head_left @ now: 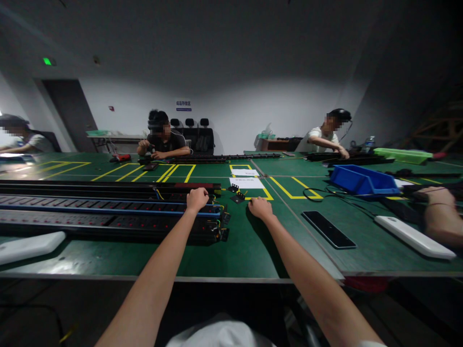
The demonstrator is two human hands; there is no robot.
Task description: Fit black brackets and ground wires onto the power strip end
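Several long black power strips (152, 222) with red dots and blue edges lie side by side on the green table. My left hand (197, 198) rests over their right end, its fingers curled down and closed on one of the strips. My right hand (261, 208) is on the table to the right of the strips, fingers bent inward; what they hold, if anything, is hidden. Just beyond it, two small black brackets (238, 197) lie near a white paper sheet (249, 183). Yellow and blue wires (220, 219) stick out at the strips' right ends.
A dark phone (328, 229), a white bar-shaped device (412, 236) and a blue bin (364, 180) lie to the right, with another person's arm (443, 217) beside them. A white object (31, 246) is at left. Co-workers sit across the table. Yellow tape (289, 188) marks its surface.
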